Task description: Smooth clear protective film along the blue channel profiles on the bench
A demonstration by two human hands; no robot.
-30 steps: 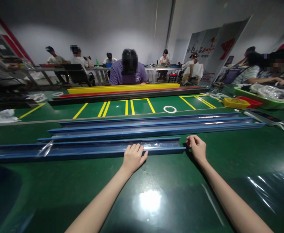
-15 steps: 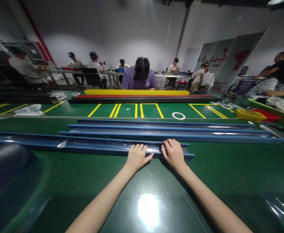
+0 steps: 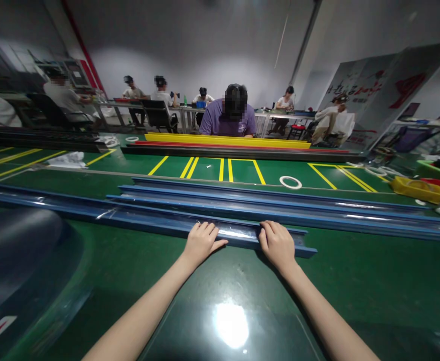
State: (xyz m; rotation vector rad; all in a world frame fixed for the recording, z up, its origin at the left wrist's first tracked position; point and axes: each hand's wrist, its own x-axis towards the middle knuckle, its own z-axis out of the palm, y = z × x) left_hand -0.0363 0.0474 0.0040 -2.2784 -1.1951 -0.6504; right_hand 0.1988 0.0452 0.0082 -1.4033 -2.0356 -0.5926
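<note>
A long blue U-shaped channel (image 3: pixel 238 231), its open side up, lies slanted across the green table. My left hand (image 3: pixel 201 243) rests on its near wall, fingers curled over into the trough and thumb stretched to the right. Closer to the channel's right end, my right hand (image 3: pixel 279 243) grips the same wall with bent fingers. The fingertips of both hands are partly hidden inside the trough. Clear film with a shiny crease lies in the channel left of my hands. Just behind it, more blue channels (image 3: pixel 340 216) lie side by side.
Yellow (image 3: pixel 227 140), red and black strips lie across the far side, before a person in purple (image 3: pixel 214 118). A white tape ring (image 3: pixel 290 182) lies beyond the blue channels. Yellow trays (image 3: pixel 411 189) stand at right. A dark, film-covered shape (image 3: pixel 20 260) fills the near left.
The view has turned slightly left, so the table's things appear shifted right. My hands are a little farther apart along the blue channel, both still on its near wall.
</note>
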